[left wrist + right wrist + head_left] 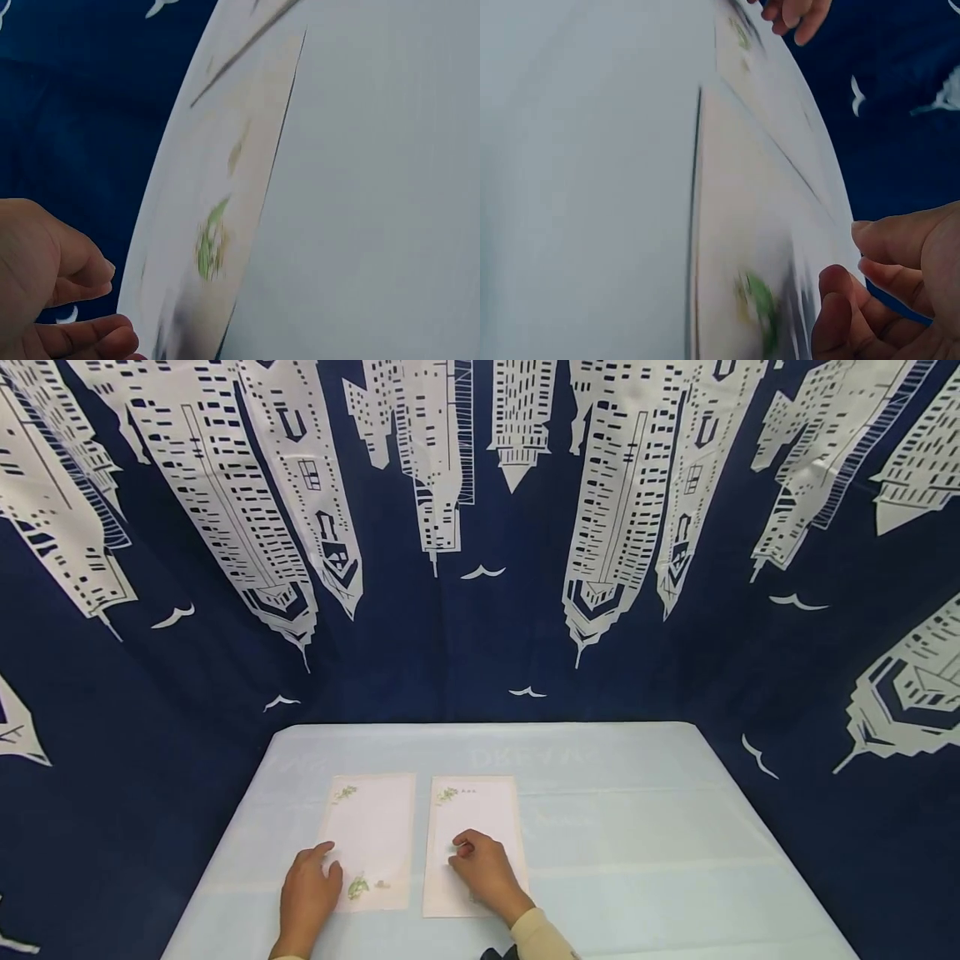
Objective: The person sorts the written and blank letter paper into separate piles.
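Note:
Two pale sheets of letter paper with cream borders and small green drawings lie side by side: a left sheet [375,831] and a right sheet [483,810]. Small dark marks show near the right sheet's top corner. My left hand [309,891] is at the left sheet's lower left edge, fingers loosely bent. Over the right sheet is my right hand [489,872], its fingers loosely curled. In the right wrist view a gap shows between its thumb and fingers [832,322], with nothing in it. The left wrist view likewise shows nothing in the left hand [30,262].
A white table [637,835] bears both sheets, with its bare surface stretching to the right and behind them. A dark blue curtain [442,652] printed with white buildings and birds hangs around the back and sides. Something black [498,954] shows beside the right sleeve [542,935].

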A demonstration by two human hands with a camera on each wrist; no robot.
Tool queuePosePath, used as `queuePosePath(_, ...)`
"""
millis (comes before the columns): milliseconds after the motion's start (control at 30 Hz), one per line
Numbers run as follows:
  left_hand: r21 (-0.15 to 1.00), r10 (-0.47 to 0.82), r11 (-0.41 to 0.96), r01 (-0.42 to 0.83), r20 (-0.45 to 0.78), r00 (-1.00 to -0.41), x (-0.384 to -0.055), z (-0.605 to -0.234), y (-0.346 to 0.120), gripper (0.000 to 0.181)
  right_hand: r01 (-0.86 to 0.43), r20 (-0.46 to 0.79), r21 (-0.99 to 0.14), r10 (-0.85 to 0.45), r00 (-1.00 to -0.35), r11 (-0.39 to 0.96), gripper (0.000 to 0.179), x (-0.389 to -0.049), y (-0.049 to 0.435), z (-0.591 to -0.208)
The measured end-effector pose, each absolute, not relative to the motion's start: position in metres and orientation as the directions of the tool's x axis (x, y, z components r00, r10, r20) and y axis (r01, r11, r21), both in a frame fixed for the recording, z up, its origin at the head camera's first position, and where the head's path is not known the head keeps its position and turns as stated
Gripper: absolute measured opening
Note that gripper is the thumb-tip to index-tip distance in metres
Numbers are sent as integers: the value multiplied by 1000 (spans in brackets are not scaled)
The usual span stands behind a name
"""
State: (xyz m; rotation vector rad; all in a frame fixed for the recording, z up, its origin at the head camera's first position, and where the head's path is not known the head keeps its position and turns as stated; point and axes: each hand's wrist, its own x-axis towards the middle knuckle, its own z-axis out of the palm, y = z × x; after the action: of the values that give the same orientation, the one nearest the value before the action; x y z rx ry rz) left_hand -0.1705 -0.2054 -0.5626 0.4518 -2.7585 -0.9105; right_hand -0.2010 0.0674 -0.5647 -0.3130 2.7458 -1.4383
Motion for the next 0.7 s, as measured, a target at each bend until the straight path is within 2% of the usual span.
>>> queuePosePath(267, 664, -211, 743, -88, 107, -972, -173, -558, -177, 42, -94, 81, -802, -49, -996, 590, 26, -206, 122, -561)
queuePosePath(533, 740, -146, 671, -50, 66, -987, -174, -562, -138, 48, 8, 55, -778, 81, -995, 628, 27, -198, 152, -562)
queuePosePath(700, 782, -101, 622, -46, 22, -995, -171, -564, -117, 53, 29, 64, -753, 117, -991, 657, 27, -188, 161, -566)
